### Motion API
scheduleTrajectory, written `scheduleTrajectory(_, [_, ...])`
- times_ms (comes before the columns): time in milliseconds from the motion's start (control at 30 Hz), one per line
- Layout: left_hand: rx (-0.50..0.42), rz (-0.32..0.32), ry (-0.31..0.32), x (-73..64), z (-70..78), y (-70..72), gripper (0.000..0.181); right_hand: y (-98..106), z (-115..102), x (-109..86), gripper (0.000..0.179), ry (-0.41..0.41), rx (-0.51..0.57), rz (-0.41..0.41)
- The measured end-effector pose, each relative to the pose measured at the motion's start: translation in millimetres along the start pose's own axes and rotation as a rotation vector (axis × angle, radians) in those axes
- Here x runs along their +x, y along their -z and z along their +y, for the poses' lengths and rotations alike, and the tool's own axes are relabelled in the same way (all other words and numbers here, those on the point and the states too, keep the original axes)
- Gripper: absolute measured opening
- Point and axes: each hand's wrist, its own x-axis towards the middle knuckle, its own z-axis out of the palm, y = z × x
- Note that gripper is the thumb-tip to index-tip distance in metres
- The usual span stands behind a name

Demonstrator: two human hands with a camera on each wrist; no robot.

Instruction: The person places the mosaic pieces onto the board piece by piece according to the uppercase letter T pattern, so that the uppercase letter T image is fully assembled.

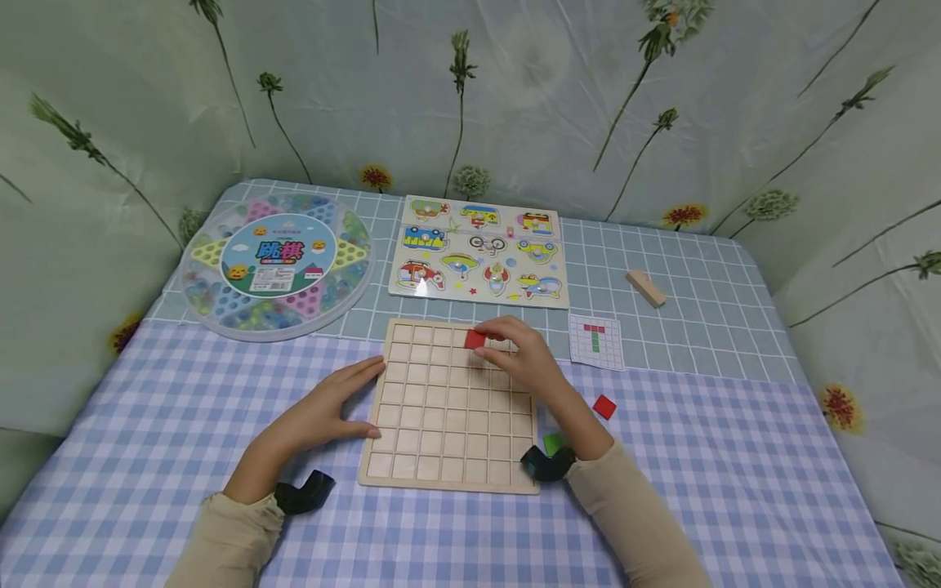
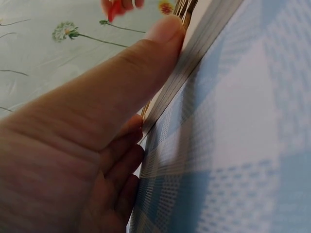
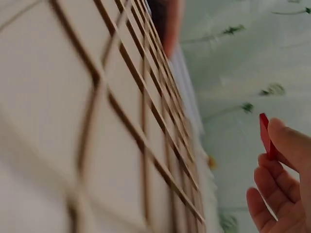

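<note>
A wooden grid board (image 1: 434, 396) with rows of square cells lies on the checked cloth. Over its far rows my right hand (image 1: 525, 359) pinches a red square tile (image 1: 473, 340) between thumb and fingers. In the right wrist view the tile (image 3: 265, 136) is tilted on edge, apart from the grid. My left hand (image 1: 323, 406) rests along the board's left side, thumb and fingers spread and fairly straight; the left wrist view shows the thumb (image 2: 146, 51) against the board's edge. Right of the board lie another red tile (image 1: 604, 407) and a green tile (image 1: 553, 443), partly hidden by the wrist strap.
A small pattern card (image 1: 613, 353) printed with a red and green T lies beyond the board's right side. Behind are a vehicle puzzle (image 1: 470, 286), a round Chinese checkers box (image 1: 279, 245) of marbles, and a wooden block (image 1: 646, 288). A flowered curtain (image 1: 544, 98) hangs behind the table.
</note>
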Motion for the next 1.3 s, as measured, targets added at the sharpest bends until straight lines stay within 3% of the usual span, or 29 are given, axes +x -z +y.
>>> scheduleTrajectory(200, [-0.014, -0.027, 0.033, 1.4, 1.2, 1.5, 0.094, -36.2, 0.9, 12.7, 0.028, -0.108, -0.001, -0.084])
scheduleTrajectory(400, [-0.016, -0.023, 0.035, 0.2, 1.5, 2.4, 0.094, -50.2, 10.1, 15.7, 0.025, -0.155, -0.034, -0.138])
scheduleTrajectory(633, [-0.009, -0.006, 0.028, -0.6, -0.1, 1.5, 0.094, -53.9, 9.9, 17.4, 0.024, -0.136, -0.083, -0.179])
scheduleTrajectory(767, [-0.01, 0.006, 0.012, -0.8, -0.6, 0.6, 0.094, -49.0, 6.1, 16.9, 0.028, -0.198, -0.089, -0.232])
scheduleTrajectory(867, [-0.01, 0.011, 0.002, -1.3, -0.4, 0.2, 0.093, -40.1, 0.5, 16.3, 0.04, -0.273, -0.035, -0.299])
scheduleTrajectory(967, [-0.013, 0.012, 0.002, -2.1, 0.6, 0.2, 0.092, -28.6, -4.2, 14.3, 0.052, -0.284, 0.002, -0.338])
scheduleTrajectory(1100, [-0.016, 0.013, 0.0, -2.1, 1.8, 0.5, 0.092, -9.5, -11.7, 7.0, 0.056, -0.212, -0.021, -0.286])
scheduleTrajectory(1300, [-0.026, 0.003, 0.012, -1.3, 2.3, 0.7, 0.091, 22.5, -17.7, -16.2, 0.061, -0.091, -0.061, -0.088])
